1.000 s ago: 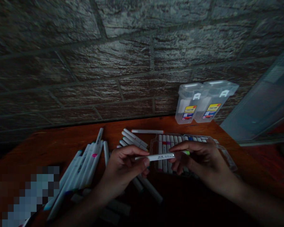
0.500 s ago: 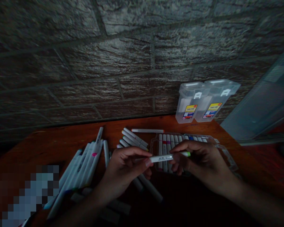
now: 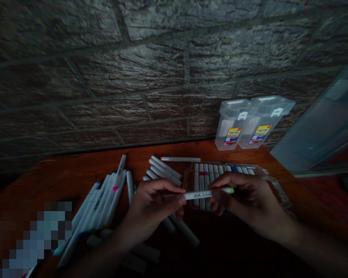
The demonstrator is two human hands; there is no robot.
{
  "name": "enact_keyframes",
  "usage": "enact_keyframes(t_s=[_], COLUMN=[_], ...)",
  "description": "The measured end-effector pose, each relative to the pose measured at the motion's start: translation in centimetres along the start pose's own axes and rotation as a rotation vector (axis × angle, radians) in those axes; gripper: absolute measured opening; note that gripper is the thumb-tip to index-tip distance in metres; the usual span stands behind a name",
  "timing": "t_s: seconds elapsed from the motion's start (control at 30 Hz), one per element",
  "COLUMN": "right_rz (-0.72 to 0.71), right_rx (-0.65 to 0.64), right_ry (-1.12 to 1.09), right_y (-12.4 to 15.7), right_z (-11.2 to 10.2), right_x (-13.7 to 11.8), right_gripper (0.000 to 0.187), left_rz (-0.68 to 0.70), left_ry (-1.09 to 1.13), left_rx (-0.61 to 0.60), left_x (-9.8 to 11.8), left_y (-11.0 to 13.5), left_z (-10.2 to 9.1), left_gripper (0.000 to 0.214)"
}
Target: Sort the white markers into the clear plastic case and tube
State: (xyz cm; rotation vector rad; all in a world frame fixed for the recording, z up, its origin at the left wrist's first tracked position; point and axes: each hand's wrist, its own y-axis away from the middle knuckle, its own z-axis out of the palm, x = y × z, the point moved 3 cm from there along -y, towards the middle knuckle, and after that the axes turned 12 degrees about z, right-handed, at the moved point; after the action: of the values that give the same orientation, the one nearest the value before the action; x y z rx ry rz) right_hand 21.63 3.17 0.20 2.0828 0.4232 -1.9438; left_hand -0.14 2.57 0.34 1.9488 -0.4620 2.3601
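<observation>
A white marker [image 3: 201, 194] with a green end is held level between both hands, above a wooden table [image 3: 75, 170]. My left hand [image 3: 153, 206] pinches its left end with thumb and fingers closed. My right hand [image 3: 245, 200] grips its right, green-tipped end. Just behind the hands lies an open clear case [image 3: 208, 173] with a row of markers in it.
A heap of loose white markers [image 3: 104, 200] lies to the left, a smaller bunch [image 3: 164, 170] at the centre, and one single marker [image 3: 179, 159] further back. Two clear upright marker boxes [image 3: 249, 123] stand against the brick wall. A grey panel leans at right.
The marker has slid a little to the right through my left fingers, so less of it shows beyond the left hand. Both hands stay in nearly the same place.
</observation>
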Motion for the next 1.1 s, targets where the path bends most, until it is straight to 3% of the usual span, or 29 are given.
enact_keyframes(t_s=[0.6,0.8,1.1], right_rz=[0.009,0.013,-0.129], right_rx=[-0.080,-0.005,0.074], right_ry=[-0.140,-0.032,0.190], right_y=[-0.26,-0.05,0.63], right_z=[-0.07,0.02,0.15], right_x=[-0.01,-0.13,-0.66], right_gripper=[0.009,0.005,0.007], left_rz=[0.008,-0.022,-0.078], left_ry=[0.068,0.039,-0.107], left_rx=[0.011,0.004,-0.026], left_x=[0.31,0.41,0.17], left_y=[0.15,0.18,-0.05], left_z=[0.15,0.06,0.06], left_gripper=[0.021,0.011,0.022])
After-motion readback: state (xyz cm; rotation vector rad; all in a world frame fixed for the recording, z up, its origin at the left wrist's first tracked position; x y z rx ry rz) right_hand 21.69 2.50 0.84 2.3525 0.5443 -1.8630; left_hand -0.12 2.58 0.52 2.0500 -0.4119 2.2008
